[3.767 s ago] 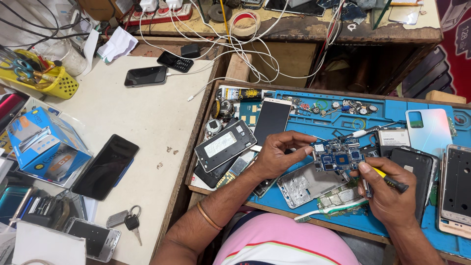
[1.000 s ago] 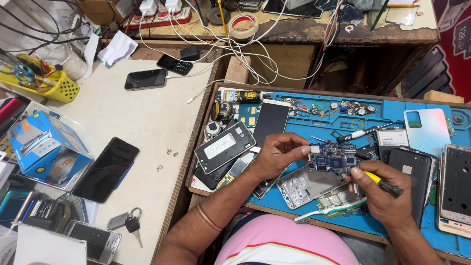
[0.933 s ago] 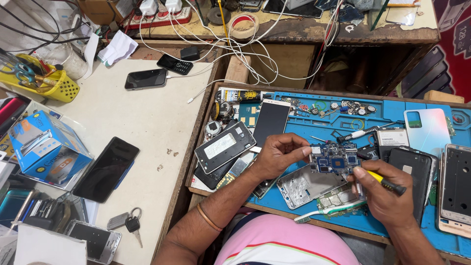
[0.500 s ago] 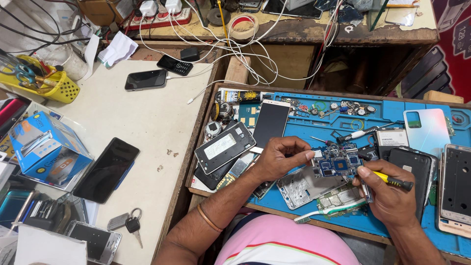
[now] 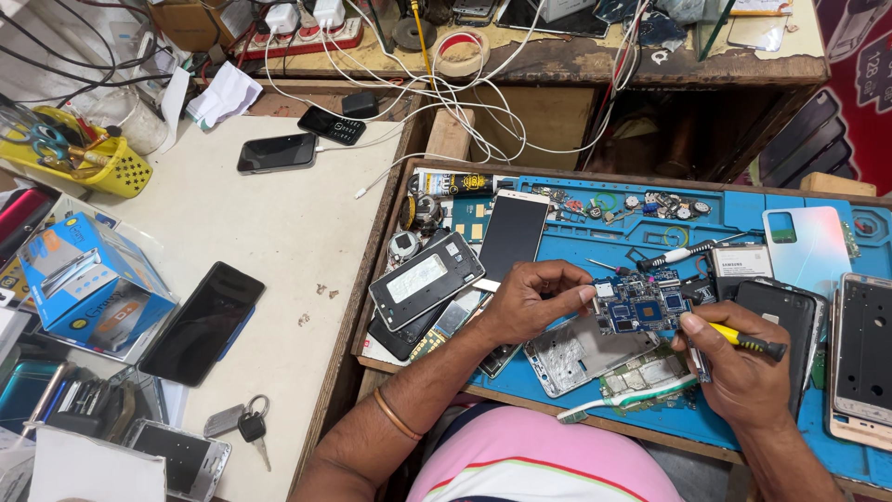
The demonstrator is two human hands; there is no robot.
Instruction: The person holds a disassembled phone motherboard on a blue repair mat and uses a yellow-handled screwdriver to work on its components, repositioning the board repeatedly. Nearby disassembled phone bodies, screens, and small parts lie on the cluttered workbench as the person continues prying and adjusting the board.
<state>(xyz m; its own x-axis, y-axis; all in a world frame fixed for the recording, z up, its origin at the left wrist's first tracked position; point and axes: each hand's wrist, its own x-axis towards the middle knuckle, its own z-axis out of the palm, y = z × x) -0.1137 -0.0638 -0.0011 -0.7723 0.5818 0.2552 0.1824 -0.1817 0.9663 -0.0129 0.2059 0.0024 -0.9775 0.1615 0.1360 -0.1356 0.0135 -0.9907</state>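
- Left hand (image 5: 527, 299) has its fingers pinched together on the left edge of the small blue circuit board (image 5: 639, 303), holding it up just above the blue silicone repair mat (image 5: 650, 223).
- Right hand (image 5: 739, 367) is wrapped shut round a yellow-and-black-handled screwdriver (image 5: 748, 341), thumb touching the board's right edge.
- So that's one board, one screwdriver, two hands, all meeting at the middle of the mat.
- Directly beneath the board: one bare silver metal phone frame (image 5: 581, 353), and beside it a green board with a white toothbrush (image 5: 618, 404) lying along the mat's near edge.
- On the white worktop (image 5: 279, 232) to the left: three dark phones lying flat – one large black smartphone (image 5: 202, 322) near the blue cardboard box (image 5: 88, 284), one black smartphone (image 5: 276, 152) further back, one small keypad handset (image 5: 332, 125) just beside it.
- One bunch of keys (image 5: 243, 426) near the front, one yellow perforated basket (image 5: 88, 163) holding scissors at the far left.
- One pale iridescent phone back cover (image 5: 806, 249) on the mat's right.
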